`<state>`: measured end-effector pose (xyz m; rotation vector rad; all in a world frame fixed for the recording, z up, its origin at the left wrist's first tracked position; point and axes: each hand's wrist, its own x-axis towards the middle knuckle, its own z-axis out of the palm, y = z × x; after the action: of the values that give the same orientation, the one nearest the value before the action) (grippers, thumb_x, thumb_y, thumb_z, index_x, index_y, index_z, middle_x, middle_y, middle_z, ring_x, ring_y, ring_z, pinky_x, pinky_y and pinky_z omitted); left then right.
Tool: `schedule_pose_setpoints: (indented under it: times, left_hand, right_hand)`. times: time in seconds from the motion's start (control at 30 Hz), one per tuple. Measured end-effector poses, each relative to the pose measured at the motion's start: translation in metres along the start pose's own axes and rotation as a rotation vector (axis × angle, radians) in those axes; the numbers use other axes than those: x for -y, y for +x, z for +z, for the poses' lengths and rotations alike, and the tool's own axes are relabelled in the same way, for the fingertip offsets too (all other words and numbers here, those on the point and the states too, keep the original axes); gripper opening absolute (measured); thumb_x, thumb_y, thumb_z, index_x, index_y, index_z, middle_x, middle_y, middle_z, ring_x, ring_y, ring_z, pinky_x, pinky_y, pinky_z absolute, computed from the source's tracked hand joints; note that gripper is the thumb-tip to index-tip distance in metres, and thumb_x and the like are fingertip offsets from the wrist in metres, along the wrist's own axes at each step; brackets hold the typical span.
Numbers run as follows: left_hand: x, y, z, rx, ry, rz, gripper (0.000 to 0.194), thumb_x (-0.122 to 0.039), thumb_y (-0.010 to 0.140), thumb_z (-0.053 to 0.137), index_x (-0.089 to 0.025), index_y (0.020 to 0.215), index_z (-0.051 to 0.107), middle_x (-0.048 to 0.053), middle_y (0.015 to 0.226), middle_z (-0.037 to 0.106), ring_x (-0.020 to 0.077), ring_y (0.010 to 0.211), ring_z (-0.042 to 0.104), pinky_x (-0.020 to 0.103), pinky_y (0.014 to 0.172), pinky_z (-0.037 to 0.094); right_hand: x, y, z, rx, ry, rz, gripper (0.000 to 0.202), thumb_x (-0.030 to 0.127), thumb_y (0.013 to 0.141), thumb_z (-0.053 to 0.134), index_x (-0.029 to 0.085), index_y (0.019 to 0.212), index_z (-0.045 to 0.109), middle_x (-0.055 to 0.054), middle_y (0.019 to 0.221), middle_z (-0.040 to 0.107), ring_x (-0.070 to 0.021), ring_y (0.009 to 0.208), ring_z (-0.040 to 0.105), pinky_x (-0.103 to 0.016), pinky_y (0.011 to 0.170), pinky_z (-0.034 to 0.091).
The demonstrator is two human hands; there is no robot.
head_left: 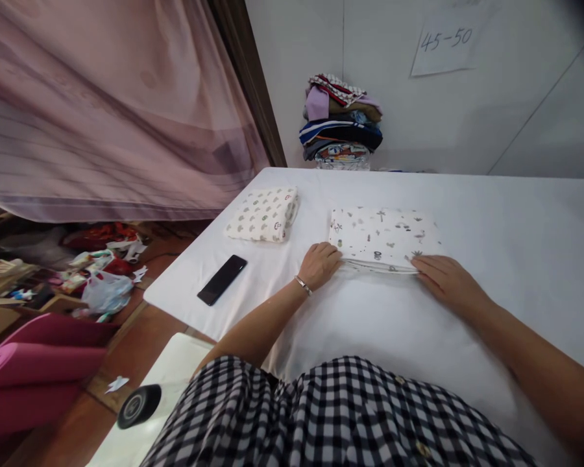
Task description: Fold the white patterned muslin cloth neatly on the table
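Note:
A white folded cloth [384, 239] printed with small palms, birds and other motifs lies flat on the white-covered table, its layered edge facing me. At its near left corner, my left hand [320, 264], with a bracelet at the wrist, pinches the edge between closed fingers. My right hand [442, 277] holds the near right corner, fingers together on top and the thumb hidden. To the left lies a second folded cloth [260, 215], white with a grey mushroom-like print, apart from both hands. A black phone [222, 279] rests closer to me on that side.
Behind the table [516, 259] a stack of folded clothes [341, 123] stands against the wall. A pink curtain [126, 110] hangs at left. Below it are plastic bags [107, 290] and a rolled pink mat [39, 366]. A black round object [139, 406] sits on a white surface.

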<state>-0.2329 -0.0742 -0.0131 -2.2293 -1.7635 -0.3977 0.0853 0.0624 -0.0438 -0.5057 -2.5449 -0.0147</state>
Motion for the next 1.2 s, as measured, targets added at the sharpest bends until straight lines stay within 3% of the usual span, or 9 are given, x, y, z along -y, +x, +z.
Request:
schedule_pose_setpoints:
  times: [0.27, 0.4, 0.5, 0.67, 0.9, 1.07, 1.2]
  left_hand:
    - [0.014, 0.027, -0.014, -0.022, 0.069, 0.043, 0.025, -0.031, 0.096, 0.038, -0.018, 0.091, 0.059, 0.007, 0.093, 0.062, 0.0206, 0.094, 0.052, 0.036, 0.084, 0.036]
    - [0.013, 0.013, -0.001, 0.050, 0.051, 0.083, 0.021, -0.027, 0.094, 0.041, -0.018, 0.085, 0.058, 0.006, 0.089, 0.062, 0.0188, 0.089, 0.053, 0.034, 0.081, 0.037]
    - [0.009, -0.001, 0.009, 0.047, 0.025, 0.028, 0.016, -0.023, 0.093, 0.042, -0.018, 0.090, 0.058, 0.005, 0.095, 0.063, 0.0184, 0.093, 0.053, 0.033, 0.082, 0.038]
    - [0.008, -0.004, 0.005, 0.020, -0.044, 0.013, 0.022, -0.034, 0.092, 0.046, -0.018, 0.102, 0.057, 0.006, 0.101, 0.063, 0.0198, 0.096, 0.054, 0.035, 0.084, 0.038]
    - [-0.005, 0.020, 0.003, 0.003, -0.093, 0.077, 0.046, -0.048, 0.088, 0.050, -0.017, 0.122, 0.049, 0.012, 0.116, 0.059, 0.0244, 0.107, 0.052, 0.041, 0.090, 0.036]
    - [-0.019, 0.041, 0.014, 0.068, -0.118, 0.144, 0.037, -0.043, 0.089, 0.051, -0.019, 0.117, 0.052, 0.010, 0.116, 0.059, 0.0236, 0.105, 0.053, 0.039, 0.086, 0.039]
    - [-0.019, 0.046, 0.018, 0.102, -0.121, 0.138, 0.030, -0.039, 0.090, 0.050, -0.020, 0.113, 0.055, 0.009, 0.113, 0.061, 0.0222, 0.104, 0.054, 0.036, 0.082, 0.042]
  right_hand:
    - [0.005, -0.002, 0.001, -0.014, 0.030, 0.121, 0.039, 0.026, 0.092, 0.038, 0.030, 0.129, 0.051, -0.006, 0.118, 0.064, -0.0264, 0.109, 0.059, -0.047, 0.092, 0.047]
    - [0.008, -0.001, 0.002, 0.043, 0.041, 0.064, 0.038, 0.027, 0.093, 0.038, 0.029, 0.128, 0.053, -0.006, 0.119, 0.064, -0.0262, 0.113, 0.057, -0.048, 0.094, 0.045]
    - [0.009, 0.001, 0.002, 0.055, 0.032, 0.038, 0.035, 0.028, 0.093, 0.040, 0.026, 0.124, 0.056, -0.007, 0.118, 0.064, -0.0263, 0.112, 0.057, -0.047, 0.093, 0.045]
    - [0.006, 0.000, 0.001, 0.044, 0.027, 0.013, 0.037, 0.029, 0.092, 0.044, 0.024, 0.128, 0.052, -0.009, 0.122, 0.062, -0.0269, 0.114, 0.055, -0.048, 0.094, 0.044]
    - [-0.005, -0.002, -0.007, 0.060, 0.018, 0.123, 0.046, 0.040, 0.090, 0.046, 0.027, 0.134, 0.045, -0.008, 0.128, 0.058, -0.0295, 0.121, 0.050, -0.051, 0.098, 0.040]
    - [-0.013, -0.004, -0.013, 0.136, 0.026, 0.121, 0.048, 0.043, 0.089, 0.047, 0.026, 0.134, 0.046, -0.009, 0.133, 0.053, -0.0302, 0.127, 0.043, -0.052, 0.100, 0.040]
    - [-0.015, -0.009, -0.016, 0.169, 0.065, 0.187, 0.048, 0.042, 0.090, 0.044, 0.029, 0.137, 0.043, -0.005, 0.140, 0.047, -0.0288, 0.132, 0.036, -0.052, 0.101, 0.040]
